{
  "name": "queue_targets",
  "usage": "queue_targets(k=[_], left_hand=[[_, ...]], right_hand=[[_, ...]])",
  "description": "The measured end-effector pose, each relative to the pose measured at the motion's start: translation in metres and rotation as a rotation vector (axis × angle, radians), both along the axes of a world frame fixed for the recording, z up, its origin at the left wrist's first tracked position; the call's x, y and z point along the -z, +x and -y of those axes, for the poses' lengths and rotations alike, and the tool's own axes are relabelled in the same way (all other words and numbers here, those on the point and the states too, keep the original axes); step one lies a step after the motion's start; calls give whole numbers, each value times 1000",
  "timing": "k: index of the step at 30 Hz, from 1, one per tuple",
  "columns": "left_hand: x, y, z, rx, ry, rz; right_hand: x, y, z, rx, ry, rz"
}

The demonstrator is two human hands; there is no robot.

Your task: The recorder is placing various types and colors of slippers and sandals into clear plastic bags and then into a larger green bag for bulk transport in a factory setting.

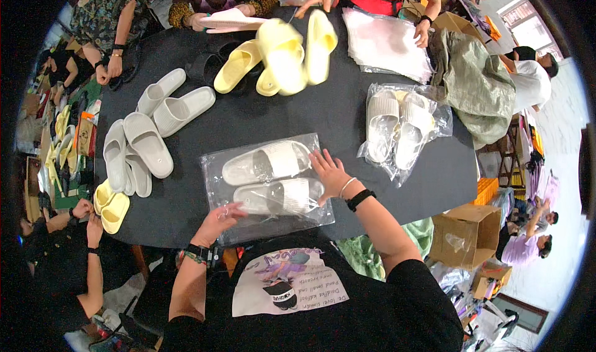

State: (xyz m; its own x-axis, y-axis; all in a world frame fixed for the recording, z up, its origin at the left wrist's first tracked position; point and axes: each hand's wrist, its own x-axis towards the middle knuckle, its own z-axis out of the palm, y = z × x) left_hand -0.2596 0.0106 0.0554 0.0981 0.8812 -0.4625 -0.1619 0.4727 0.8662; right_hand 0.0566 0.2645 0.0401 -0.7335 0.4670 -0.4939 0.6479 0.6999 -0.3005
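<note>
In front of me on the dark table lies a clear plastic bag [217, 166] holding a pair of light grey slide slippers, side by side. The upper slipper [239, 171] and lower slipper [256, 198] both have ribbed straps toward the right. My right hand [332, 177] is open, its fingers spread over the bag's right end. At the lower left of the bag is my left hand [216, 226], open, with slightly blurred fingers stretched toward the lower slipper's toe. Whether the left fingertips press on the plastic is unclear.
A bagged slipper pair [382, 119] lies at right, beside a grey-green sack [475, 82]. Loose grey slippers [148, 144] and yellow slippers [115, 212] lie at left. Across the table, people handle yellow slippers [320, 48] and white bags [385, 41]. A cardboard box [465, 234] stands at lower right.
</note>
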Motion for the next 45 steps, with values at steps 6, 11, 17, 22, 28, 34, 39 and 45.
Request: queue_targets(k=[6,11,17,22,28,34,39,45], left_hand=[[-8,-13,9,250,-195,76],[8,-29,-3,-351,-212,711],[49,-32,-49,385,741,-986],[44,-11,-99,700,779,-1116],[59,31,-132,714,756,-1163],[41,59,-152,604,547,-1009],[117,-12,-106,705,279,-1192],[61,-76,-26,377,495,-1243]], right_hand=[[16,7,11,-119,100,140],[20,12,9,-109,98,88],[18,3,11,-106,106,145],[19,5,11,-80,97,201],[22,1,13,-66,74,242],[22,2,12,-86,74,268],[15,-25,14,-144,100,212],[17,-4,11,-73,73,239]])
